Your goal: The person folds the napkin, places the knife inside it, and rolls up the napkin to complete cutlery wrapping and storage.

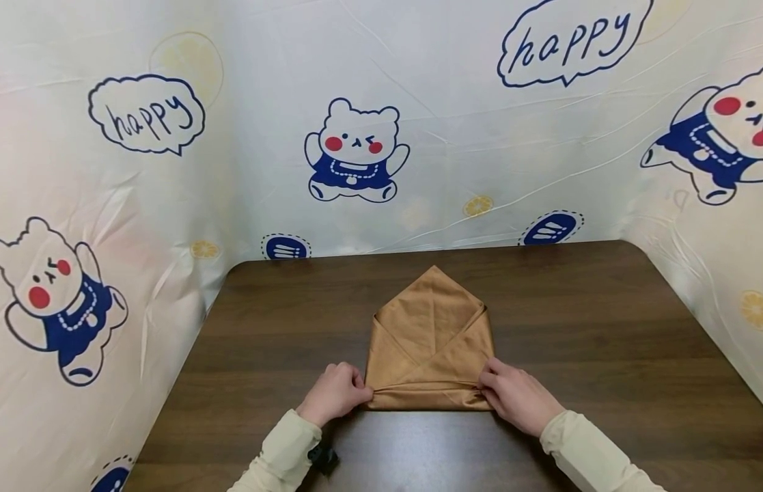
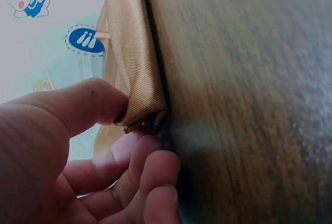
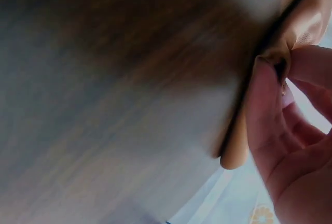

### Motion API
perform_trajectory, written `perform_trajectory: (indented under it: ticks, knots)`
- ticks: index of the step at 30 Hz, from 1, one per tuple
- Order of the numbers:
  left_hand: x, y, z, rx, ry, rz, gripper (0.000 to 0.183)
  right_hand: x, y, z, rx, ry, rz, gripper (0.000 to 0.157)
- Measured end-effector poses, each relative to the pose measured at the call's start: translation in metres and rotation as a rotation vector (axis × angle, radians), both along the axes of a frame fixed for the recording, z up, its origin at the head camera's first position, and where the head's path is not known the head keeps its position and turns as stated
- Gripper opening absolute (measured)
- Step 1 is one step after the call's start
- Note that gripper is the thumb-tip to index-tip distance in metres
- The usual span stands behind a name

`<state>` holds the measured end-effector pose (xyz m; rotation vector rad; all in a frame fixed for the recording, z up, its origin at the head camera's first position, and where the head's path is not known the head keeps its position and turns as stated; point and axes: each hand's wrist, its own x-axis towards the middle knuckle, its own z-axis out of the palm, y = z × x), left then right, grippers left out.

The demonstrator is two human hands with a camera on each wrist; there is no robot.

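Note:
A golden-brown cloth (image 1: 432, 328), likely satin, lies folded on the table with its pointed flap toward the far side. Its near edge is turned up into a narrow band. At the left end of that band my left hand (image 1: 336, 393) pinches the corner; the left wrist view shows the thumb on top of the folded end (image 2: 142, 97) and fingers beneath. My right hand (image 1: 519, 396) grips the band's right end, where the fabric (image 3: 306, 27) bunches between thumb and fingers in the right wrist view.
The dark wooden table (image 1: 283, 321) has rounded far corners. A pale curtain (image 1: 442, 137) printed with bears and "happy" bubbles hangs around its back and sides. A black strap with a small device (image 1: 322, 456) sits at the left wrist.

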<state>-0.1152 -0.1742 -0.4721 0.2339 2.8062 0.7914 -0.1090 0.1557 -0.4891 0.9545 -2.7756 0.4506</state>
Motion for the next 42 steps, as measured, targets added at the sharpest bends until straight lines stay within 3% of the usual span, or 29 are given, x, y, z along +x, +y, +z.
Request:
perform_trajectory:
  ticks: [6,13,16,22,26,30,35,42]
  knots:
    - [-0.001,0.0,-0.007,-0.019,0.127,-0.079,0.013,0.0,-0.003,-0.003,-0.05,0.054,-0.026,0.022]
    - [0.001,0.006,-0.014,-0.056,0.352,-0.421,0.018,0.003,-0.005,-0.008,-0.04,0.112,0.078,0.022]
    - [0.004,0.007,-0.014,-0.116,0.407,-0.493,0.02,0.004,-0.005,-0.008,-0.032,0.112,0.075,0.02]
    - [0.011,0.004,-0.01,-0.212,0.422,-0.548,0.014,0.008,-0.003,-0.004,-0.018,0.081,0.087,0.016]
    - [0.016,0.005,-0.008,-0.281,0.486,-0.564,0.018,0.012,-0.002,0.0,-0.012,0.056,0.106,0.012]
    - [0.019,0.006,-0.01,-0.313,0.579,-0.559,0.019,0.013,-0.002,-0.001,-0.017,0.091,0.135,0.012]
    - [0.02,0.007,-0.011,-0.329,0.636,-0.564,0.013,0.012,-0.005,0.001,-0.036,0.15,0.166,0.014]
    - [0.023,0.008,-0.007,-0.357,0.694,-0.567,0.012,0.013,-0.006,0.004,0.015,0.149,0.174,0.03]
